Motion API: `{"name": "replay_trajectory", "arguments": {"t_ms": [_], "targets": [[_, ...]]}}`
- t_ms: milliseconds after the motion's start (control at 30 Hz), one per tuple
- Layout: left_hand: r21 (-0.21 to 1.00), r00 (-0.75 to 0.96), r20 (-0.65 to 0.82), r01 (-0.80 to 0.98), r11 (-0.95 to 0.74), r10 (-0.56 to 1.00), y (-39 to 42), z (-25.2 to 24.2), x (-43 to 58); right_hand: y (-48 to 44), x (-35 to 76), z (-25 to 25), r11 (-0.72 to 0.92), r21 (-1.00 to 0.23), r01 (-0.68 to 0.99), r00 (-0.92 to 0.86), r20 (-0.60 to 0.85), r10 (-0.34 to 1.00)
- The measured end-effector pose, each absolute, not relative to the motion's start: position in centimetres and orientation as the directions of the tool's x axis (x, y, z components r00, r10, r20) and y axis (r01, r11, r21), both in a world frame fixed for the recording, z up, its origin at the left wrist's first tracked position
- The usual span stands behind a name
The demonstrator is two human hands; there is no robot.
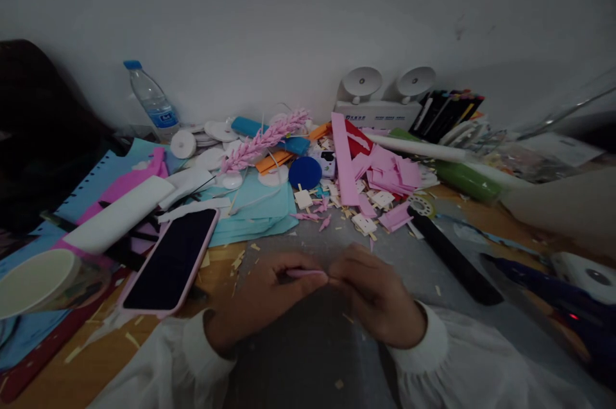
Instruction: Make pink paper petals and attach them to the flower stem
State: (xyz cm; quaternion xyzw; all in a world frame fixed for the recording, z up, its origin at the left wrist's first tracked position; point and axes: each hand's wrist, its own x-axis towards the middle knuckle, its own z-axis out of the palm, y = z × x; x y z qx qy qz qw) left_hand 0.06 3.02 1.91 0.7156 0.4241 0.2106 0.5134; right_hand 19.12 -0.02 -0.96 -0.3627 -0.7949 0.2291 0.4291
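Observation:
Between the thumb and fingers of my left hand (274, 290) is a small folded or rolled piece of pink paper (304, 273). My right hand (373, 293) meets it fingertip to fingertip, closed in a pinch at the right end of that piece; the exact grip is partly hidden behind the fingers. Both hands are just above a grey mat (317, 345). Beyond them lie small pink twisted paper pieces (325, 223), cream square pieces (364, 224) and a stack of pink paper slips (392, 171).
To the left are a phone (171, 261), a white tub (41, 280) and a water bottle (153, 101). A craft knife with a black handle (457, 261) and a purple glue gun (539, 287) lie right. A pink braided flower stem (264, 141) rests on turquoise sheets (260, 203).

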Motion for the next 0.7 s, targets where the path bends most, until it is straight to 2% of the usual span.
{"name": "replay_trajectory", "arguments": {"t_ms": [67, 133, 200, 267, 300, 400, 533, 600, 700], "targets": [[0.886, 0.541, 0.046, 0.366, -0.285, 0.84, 2.9, 1.6, 0.0, 0.0, 18.9, -0.9, 0.453, -0.844, 0.286, -0.31, 0.366, 0.877], [0.766, 0.554, 0.294, 0.351, -0.539, 0.779, 2.8, 1.1, -0.1, 0.1, 18.8, -1.0, 0.224, -0.961, 0.165, -0.276, 0.174, 0.945], [0.556, 0.596, 0.488, 0.35, -0.754, 0.637, 2.7, 0.7, -0.2, 0.2, 18.8, -1.3, 0.032, -0.998, 0.045, -0.279, 0.018, 0.96], [0.434, 0.619, 0.551, 0.359, -0.826, 0.559, 2.7, 0.4, -0.3, 0.3, 18.7, -1.4, -0.027, -1.0, 0.0, -0.287, -0.025, 0.958], [0.443, 0.615, 0.548, 0.361, -0.821, 0.566, 2.7, 0.4, -0.3, 0.3, 18.7, -1.4, 0.003, -1.0, 0.016, -0.275, -0.002, 0.961], [0.615, 0.57, 0.433, 0.379, -0.691, 0.698, 2.7, 0.5, -0.2, 0.1, 18.7, -1.0, 0.229, -0.958, 0.171, -0.219, 0.189, 0.957], [0.769, 0.538, 0.221, 0.417, -0.485, 0.813, 2.6, 0.9, 0.1, -0.2, 18.9, -0.7, 0.517, -0.783, 0.344, -0.228, 0.465, 0.856], [0.809, 0.541, 0.187, 0.388, -0.441, 0.82, 2.6, 1.2, 0.3, -0.3, 19.1, -0.8, 0.586, -0.714, 0.383, -0.25, 0.531, 0.81], [0.856, 0.537, 0.218, 0.297, -0.424, 0.815, 2.4, 1.5, 0.3, -0.3, 19.1, -1.0, 0.653, -0.634, 0.415, -0.285, 0.591, 0.755]]}}
